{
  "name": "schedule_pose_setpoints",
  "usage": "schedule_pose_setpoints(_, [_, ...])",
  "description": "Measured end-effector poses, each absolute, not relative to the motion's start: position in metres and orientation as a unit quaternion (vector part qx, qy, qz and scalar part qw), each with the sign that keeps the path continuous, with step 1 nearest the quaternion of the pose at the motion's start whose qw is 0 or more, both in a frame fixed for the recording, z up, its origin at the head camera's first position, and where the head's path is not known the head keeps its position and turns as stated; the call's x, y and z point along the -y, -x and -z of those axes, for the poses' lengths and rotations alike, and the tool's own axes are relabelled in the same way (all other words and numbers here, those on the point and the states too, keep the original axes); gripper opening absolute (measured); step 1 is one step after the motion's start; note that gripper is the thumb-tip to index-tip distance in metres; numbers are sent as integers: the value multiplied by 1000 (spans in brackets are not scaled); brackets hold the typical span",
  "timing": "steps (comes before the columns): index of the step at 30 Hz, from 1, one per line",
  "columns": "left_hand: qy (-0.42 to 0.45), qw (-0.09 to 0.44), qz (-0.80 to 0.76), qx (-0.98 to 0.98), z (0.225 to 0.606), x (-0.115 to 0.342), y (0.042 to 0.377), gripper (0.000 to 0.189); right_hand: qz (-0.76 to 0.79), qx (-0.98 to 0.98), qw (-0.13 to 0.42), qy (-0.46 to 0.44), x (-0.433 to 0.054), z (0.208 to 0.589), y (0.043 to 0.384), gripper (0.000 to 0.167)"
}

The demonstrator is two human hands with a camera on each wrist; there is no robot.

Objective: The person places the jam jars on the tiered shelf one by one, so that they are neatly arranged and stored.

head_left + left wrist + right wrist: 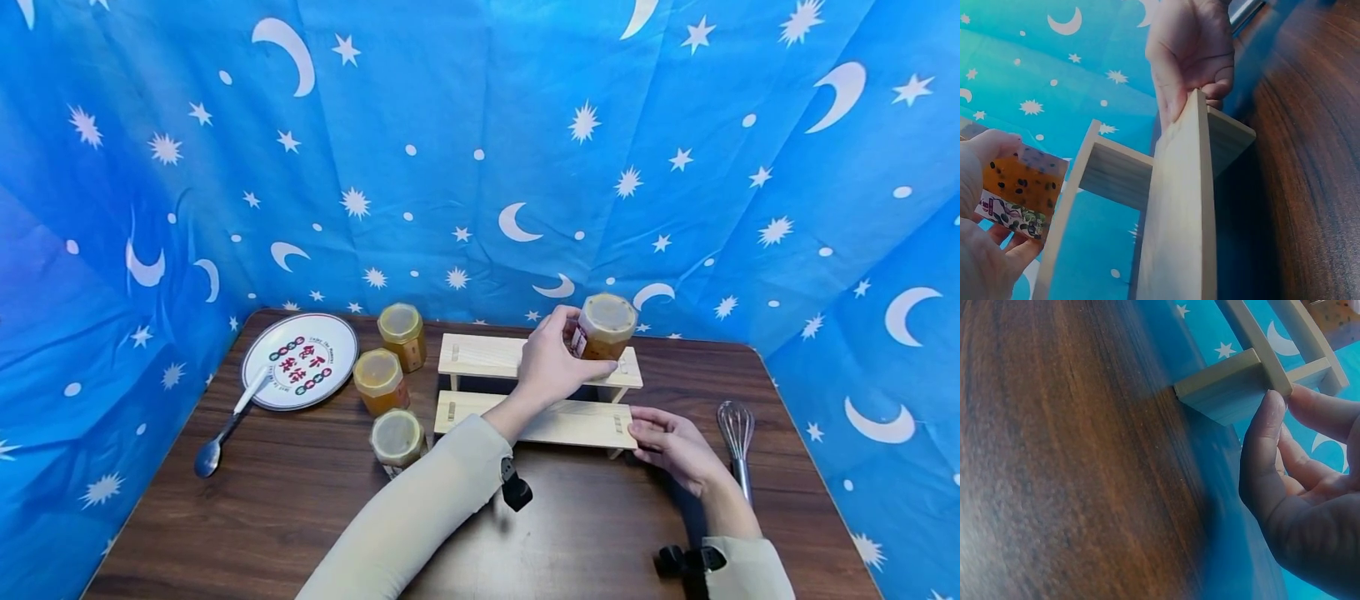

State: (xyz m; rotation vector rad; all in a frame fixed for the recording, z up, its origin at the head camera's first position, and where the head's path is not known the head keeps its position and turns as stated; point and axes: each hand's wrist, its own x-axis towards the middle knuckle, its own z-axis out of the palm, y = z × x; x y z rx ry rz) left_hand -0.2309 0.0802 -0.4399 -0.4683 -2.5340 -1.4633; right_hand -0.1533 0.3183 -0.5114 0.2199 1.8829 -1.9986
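Note:
My left hand [552, 357] grips a jar [606, 327] of amber contents with dark specks and a printed label, at the right end of the upper step of a pale wooden two-step rack [555, 423]. In the left wrist view the jar [1022, 187] appears beside the rack's upper board, thumb on one side and fingers on the other. With thumb and fingers, my right hand [678, 446] pinches the right end of the lower step. The right wrist view shows that board end [1275, 378] between thumb and forefinger.
Left of the rack stand three similar jars, at the back [402, 337], middle [381, 382] and front [397, 439]. A spoon [217, 446] leans its white handle on a printed plate [341, 333] at the far left. A whisk [737, 442] lies right of my right hand. Blue starry cloth [480, 200] surrounds the table.

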Motion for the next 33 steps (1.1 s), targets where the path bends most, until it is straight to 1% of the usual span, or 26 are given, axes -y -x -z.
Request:
schedule_pose_setpoints(8, [165,84,496,848,444,-82,234,77,717,-664,195,-82,-318,511,154,50])
schedule_pose_setpoints(12, [174,67,493,850,442,-82,233,79,716,-665,195,-81,-318,511,155,52])
schedule_pose_setpoints(16, [182,46,485,854,440,-80,232,85,719,-661,197,-85,-318,511,154,49])
schedule_pose_setpoints(19, [185,40,480,857,437,-77,229,91,721,-659,196,-85,-318,511,154,48])
schedule_pose_setpoints(23, [191,46,470,860,433,-73,225,98,721,-660,192,-85,-318,511,154,49])
schedule_pose_setpoints(33, [211,77,469,854,419,-56,212,96,722,-659,192,-88,-317,513,154,50])
